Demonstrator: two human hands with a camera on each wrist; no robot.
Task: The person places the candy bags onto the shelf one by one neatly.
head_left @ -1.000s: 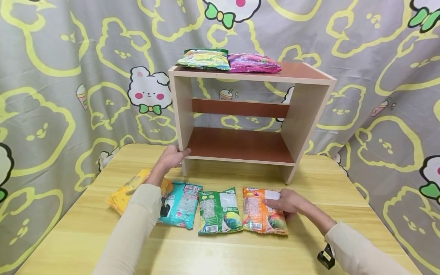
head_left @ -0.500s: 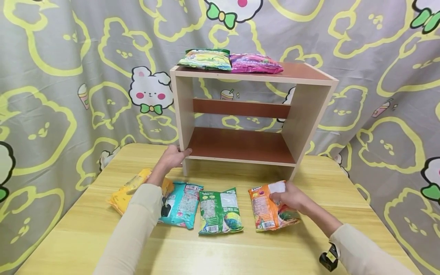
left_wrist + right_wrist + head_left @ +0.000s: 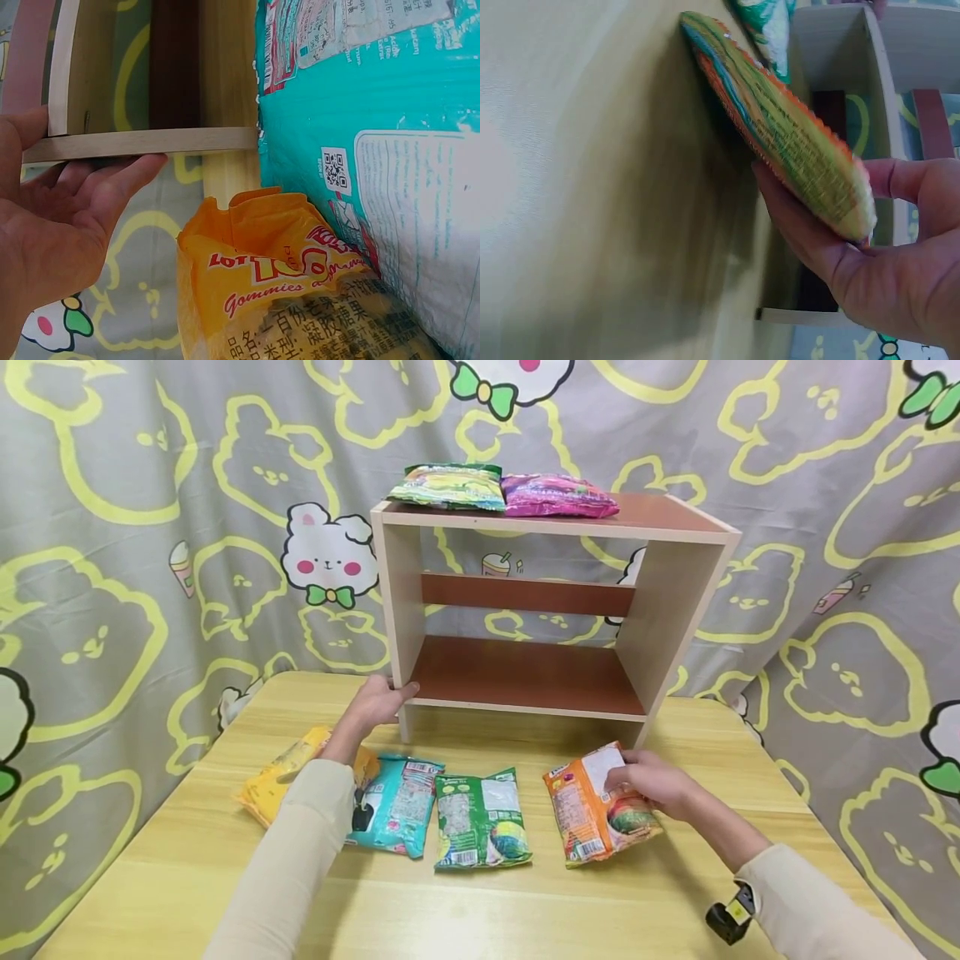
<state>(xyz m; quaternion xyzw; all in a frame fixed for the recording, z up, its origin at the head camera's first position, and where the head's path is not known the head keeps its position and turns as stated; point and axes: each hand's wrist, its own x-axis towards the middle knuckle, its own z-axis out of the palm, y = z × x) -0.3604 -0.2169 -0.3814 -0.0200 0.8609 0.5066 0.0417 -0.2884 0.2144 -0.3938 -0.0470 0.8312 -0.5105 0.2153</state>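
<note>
An orange candy bag (image 3: pixel 598 806) is tilted up off the table's right side; my right hand (image 3: pixel 651 781) grips its right edge. In the right wrist view the bag (image 3: pixel 795 135) shows edge-on, thumb on one face and fingers on the other. My left hand (image 3: pixel 375 703) grips the left side panel of a small wooden shelf (image 3: pixel 525 672), thumb in front, as the left wrist view of the hand (image 3: pixel 67 217) also shows. Below that hand lie a teal bag (image 3: pixel 397 806) and a yellow gummies bag (image 3: pixel 277 277), partly hidden by the left forearm. A green bag (image 3: pixel 482 820) lies mid-table.
On the shelf's top sit a yellow-green bag (image 3: pixel 450 489) and a pink bag (image 3: pixel 557 496). The wooden table (image 3: pixel 465 918) extends in front. A patterned curtain (image 3: pixel 247 543) hangs behind and at both sides. A black wrist device (image 3: pixel 729 920) is on the right sleeve.
My right hand has lifted the orange bag and moved it a little right, away from the green bag, turning and tilting it. My left hand has kept its hold on the shelf.
</note>
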